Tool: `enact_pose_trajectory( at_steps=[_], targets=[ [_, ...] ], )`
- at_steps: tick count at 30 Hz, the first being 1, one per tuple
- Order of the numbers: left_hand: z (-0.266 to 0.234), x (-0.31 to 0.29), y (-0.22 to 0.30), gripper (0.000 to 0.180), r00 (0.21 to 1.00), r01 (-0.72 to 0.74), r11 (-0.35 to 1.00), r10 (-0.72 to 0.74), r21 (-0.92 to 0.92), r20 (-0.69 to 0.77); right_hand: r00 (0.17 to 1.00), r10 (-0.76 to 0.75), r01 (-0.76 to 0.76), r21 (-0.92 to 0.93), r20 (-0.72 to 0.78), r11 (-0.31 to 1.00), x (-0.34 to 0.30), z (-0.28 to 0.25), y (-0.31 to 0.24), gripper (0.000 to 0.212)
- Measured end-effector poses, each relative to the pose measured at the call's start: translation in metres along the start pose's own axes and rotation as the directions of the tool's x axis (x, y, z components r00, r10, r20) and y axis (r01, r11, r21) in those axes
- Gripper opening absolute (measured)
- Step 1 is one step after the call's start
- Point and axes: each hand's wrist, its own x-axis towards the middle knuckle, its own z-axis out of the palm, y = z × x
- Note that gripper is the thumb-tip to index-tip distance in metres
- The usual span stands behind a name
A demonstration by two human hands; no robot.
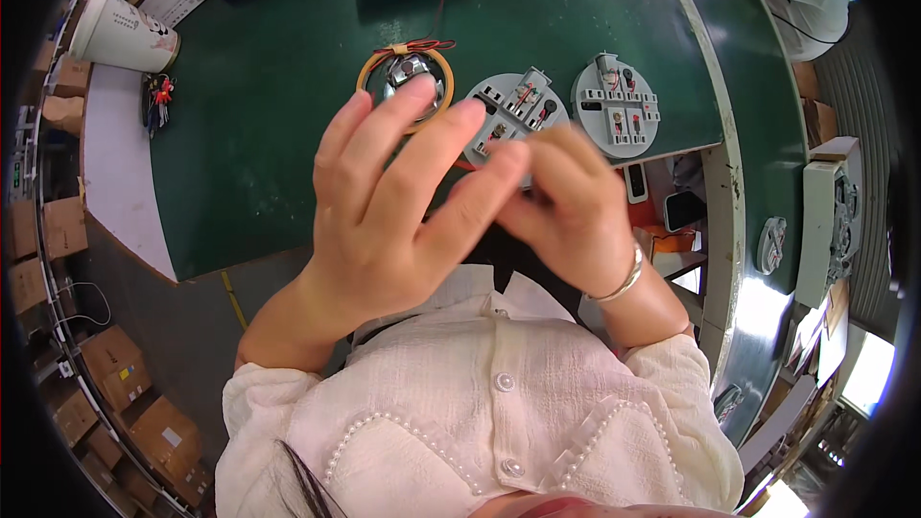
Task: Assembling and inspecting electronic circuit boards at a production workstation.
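Preferably, the left grey disc point(519, 113) should be steadied; the left hand point(376, 203) is spread, the right hand point(576, 219) cannot be judged.

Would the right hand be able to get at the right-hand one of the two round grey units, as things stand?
Probably yes: the right hand appears just below that grey unit in the picture, and nothing visible stands between them.

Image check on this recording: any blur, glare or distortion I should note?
Head view: the right hand is smeared, apparently by motion, while the bracelet reads fairly clearly; head view: strong glare whitens part of the green surface at far right; head view: fisheye distortion bends the pale strip beside it, and the corners go black.
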Motion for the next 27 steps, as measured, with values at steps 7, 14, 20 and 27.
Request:
enact_pose_trajectory(
  at_steps=[7,14,20,27],
  targets=[
    [0.044,-0.026,0.010,0.041,0.971,0.046,0.959,0.024,-0.281,0.238,0.885,0.399,-0.349,0.226,-0.239,0.909,0.007,-0.028,0.028,0.026],
    [0.061,-0.024,0.021,0.068,0.921,0.152,0.983,-0.104,-0.100,0.376,0.909,0.398,-0.387,0.103,-0.127,0.916,-0.025,-0.012,0.038,0.024],
    [0.065,-0.029,0.004,0.089,0.931,0.258,0.905,-0.139,-0.339,0.336,0.960,0.246,-0.252,-0.030,-0.134,0.967,-0.025,-0.012,0.043,0.027],
    [0.065,-0.033,0.007,0.093,0.923,0.293,0.894,-0.172,-0.338,0.345,0.976,0.191,-0.200,-0.088,-0.101,0.976,-0.025,-0.015,0.035,0.025]
  ],
)
